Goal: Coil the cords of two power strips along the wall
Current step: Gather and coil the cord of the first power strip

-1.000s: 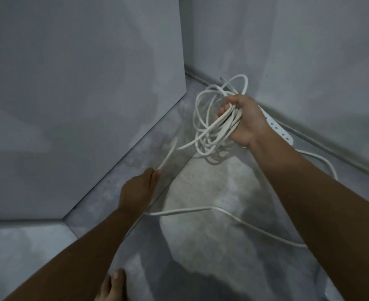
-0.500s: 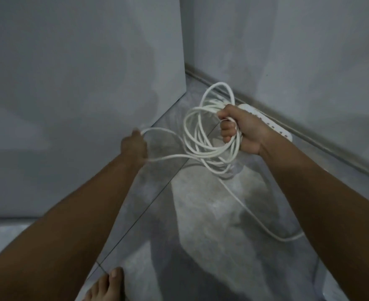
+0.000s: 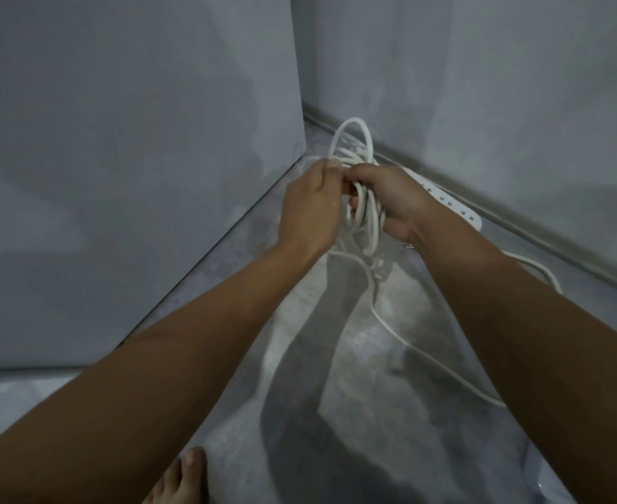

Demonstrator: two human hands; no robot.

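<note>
The left hand (image 3: pixel 308 209) has swung in from the floor, laying another loop onto the coil (image 3: pixel 363 198) clenched in the right hand (image 3: pixel 390 201); slack cord (image 3: pixel 427 352) remains.

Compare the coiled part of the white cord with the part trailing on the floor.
The coiled cord is bunched into loops and held up off the floor, with the right hand closed around it and the left hand against it. The trailing cord is one loose strand curving across the floor, untouched. Both are white.
</note>
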